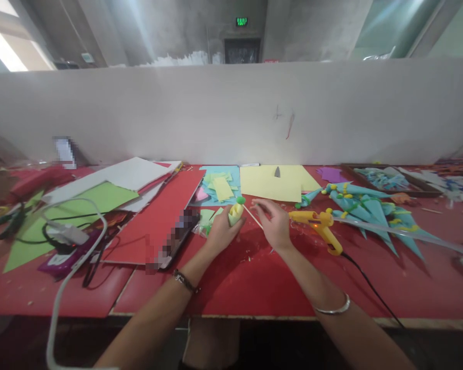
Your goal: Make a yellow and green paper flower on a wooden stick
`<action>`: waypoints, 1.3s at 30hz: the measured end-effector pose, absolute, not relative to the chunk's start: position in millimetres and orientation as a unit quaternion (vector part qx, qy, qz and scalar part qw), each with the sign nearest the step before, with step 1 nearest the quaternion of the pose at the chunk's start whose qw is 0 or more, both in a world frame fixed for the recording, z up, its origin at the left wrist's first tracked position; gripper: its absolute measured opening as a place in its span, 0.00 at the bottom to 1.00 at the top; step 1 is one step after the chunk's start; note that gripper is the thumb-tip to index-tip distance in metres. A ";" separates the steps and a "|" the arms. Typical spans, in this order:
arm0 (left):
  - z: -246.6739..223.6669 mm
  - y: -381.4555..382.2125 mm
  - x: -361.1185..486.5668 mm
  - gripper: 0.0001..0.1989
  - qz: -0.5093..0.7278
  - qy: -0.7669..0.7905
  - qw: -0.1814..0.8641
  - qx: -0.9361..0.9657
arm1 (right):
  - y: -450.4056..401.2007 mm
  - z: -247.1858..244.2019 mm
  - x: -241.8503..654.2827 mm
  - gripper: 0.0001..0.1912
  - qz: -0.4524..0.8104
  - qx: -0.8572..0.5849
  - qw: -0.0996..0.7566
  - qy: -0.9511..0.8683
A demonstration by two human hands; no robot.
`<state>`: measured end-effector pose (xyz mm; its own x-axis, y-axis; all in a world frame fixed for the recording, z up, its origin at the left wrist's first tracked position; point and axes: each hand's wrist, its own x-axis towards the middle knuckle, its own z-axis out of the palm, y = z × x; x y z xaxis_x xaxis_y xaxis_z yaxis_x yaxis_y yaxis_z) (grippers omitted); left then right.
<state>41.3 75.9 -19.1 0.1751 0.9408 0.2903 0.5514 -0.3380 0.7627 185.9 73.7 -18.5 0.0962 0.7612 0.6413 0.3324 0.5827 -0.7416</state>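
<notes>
**Head view: light grip on the yellow paper piece (235, 214), wrist clear of the glue gun (320, 223)**

Your left hand (223, 228) has its fingers clamped on the yellow paper piece, with a green piece (241, 200) at its top, over the middle of the bench (250, 295). Hold it low and softly, so the folds don't crush. Your right hand (274, 222) is just beside it, fingers bent and close; you cannot tell whether they pinch anything, or whether they touch the thin stick (253, 217). Steady both wrists for fine finger work. The glue gun lies by your right hand, nozzle towards it, an orange light showing; treat that tip as hot.
</notes>
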 end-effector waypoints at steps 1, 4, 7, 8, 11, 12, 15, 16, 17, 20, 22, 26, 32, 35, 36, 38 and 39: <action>-18.3 74.8 41.6 0.10 0.384 0.507 0.269 0.724 | 73.0 -18.2 185.9 0.09 0.184 -0.415 0.611 -0.649; -16.7 72.1 43.1 0.11 0.392 0.484 0.320 0.714 | 70.2 -16.0 184.8 0.08 0.159 -0.408 0.607 -0.663; -17.4 71.3 45.8 0.12 0.401 0.465 0.371 0.697 | 68.2 -14.1 182.4 0.06 0.114 -0.413 0.599 -0.676; -18.3 71.7 46.7 0.12 0.402 0.459 0.390 0.690 | 67.8 -13.9 181.5 0.06 0.111 -0.412 0.598 -0.678; -22.4 74.2 48.6 0.12 0.410 0.443 0.437 0.667 | 66.5 -14.0 179.3 0.08 0.124 -0.401 0.599 -0.681; -23.8 75.4 48.7 0.12 0.414 0.440 0.445 0.661 | 65.8 -13.9 178.8 0.08 0.131 -0.398 0.601 -0.680; -26.9 78.5 47.9 0.11 0.424 0.444 0.446 0.651 | 63.5 -13.2 178.0 0.07 0.144 -0.392 0.606 -0.677; -27.2 79.1 47.6 0.10 0.425 0.445 0.447 0.649 | 62.8 -12.8 177.9 0.07 0.142 -0.392 0.605 -0.678; -27.1 79.4 47.4 0.10 0.426 0.446 0.449 0.647 | 62.3 -12.5 177.8 0.06 0.137 -0.393 0.604 -0.680; -25.2 78.1 48.2 0.10 0.419 0.448 0.473 0.633 | 62.0 -12.0 177.5 0.05 0.118 -0.397 0.597 -0.687; -23.2 76.2 49.6 0.10 0.411 0.446 0.491 0.625 | 62.5 -12.3 177.5 0.06 0.112 -0.395 0.594 -0.692; -19.0 72.2 52.3 0.10 0.413 0.444 0.494 0.623 | 63.8 -13.4 177.7 0.08 0.114 -0.389 0.586 -0.702; -16.4 70.1 52.9 0.10 0.405 0.449 0.493 0.626 | 63.8 -12.7 177.8 0.07 0.125 -0.386 0.585 -0.702; -18.2 70.9 52.0 0.10 0.404 0.449 0.489 0.629 | 63.8 -12.1 178.1 0.06 0.124 -0.384 0.582 -0.706; -18.9 71.2 51.7 0.10 0.405 0.449 0.487 0.631 | 64.0 -12.0 178.2 0.06 0.126 -0.384 0.580 -0.707; -20.0 71.7 51.1 0.11 0.408 0.447 0.481 0.634 | 64.5 -12.3 178.3 0.06 0.130 -0.383 0.578 -0.708; -20.4 71.9 50.8 0.11 0.409 0.445 0.478 0.637 | 64.8 -12.6 178.4 0.06 0.132 -0.382 0.578 -0.709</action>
